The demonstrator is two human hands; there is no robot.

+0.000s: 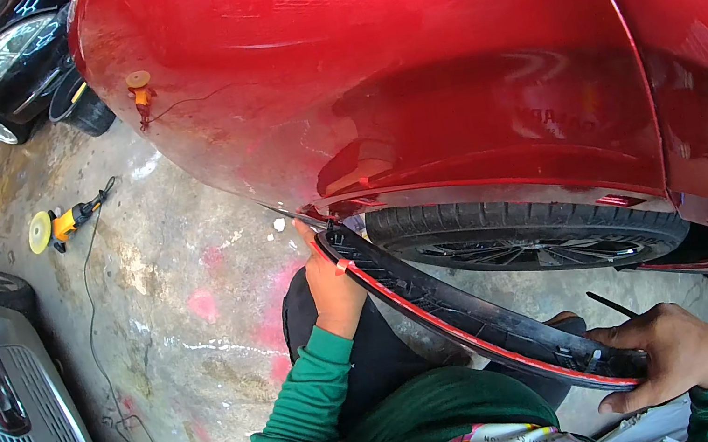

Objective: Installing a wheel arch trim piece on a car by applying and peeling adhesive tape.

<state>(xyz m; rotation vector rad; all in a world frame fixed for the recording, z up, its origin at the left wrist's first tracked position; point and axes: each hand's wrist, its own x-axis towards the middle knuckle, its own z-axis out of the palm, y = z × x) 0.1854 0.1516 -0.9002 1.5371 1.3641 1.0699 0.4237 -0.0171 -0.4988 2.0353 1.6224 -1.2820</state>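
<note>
A curved black wheel arch trim [474, 309] with a red strip along its edge spans between my two hands, its ribbed inner side showing. My left hand [334, 286] grips its upper left end, close to the red fender's edge, with the index finger stretched up along it. At the lower right end, my right hand [671, 354] is closed round the trim, thumb below. A thin black stick [610, 304] juts out beside the right hand; whether that hand holds it I cannot tell. Just beyond the trim is the tire [506, 223] of the red car [465, 97].
On the concrete floor to the left lies a yellow polisher [70, 221] with a round pad and a trailing cord [91, 315]. A grey car [21, 403] stands at the left edge. Farther off are a black car [14, 63] and a dark bucket [83, 108].
</note>
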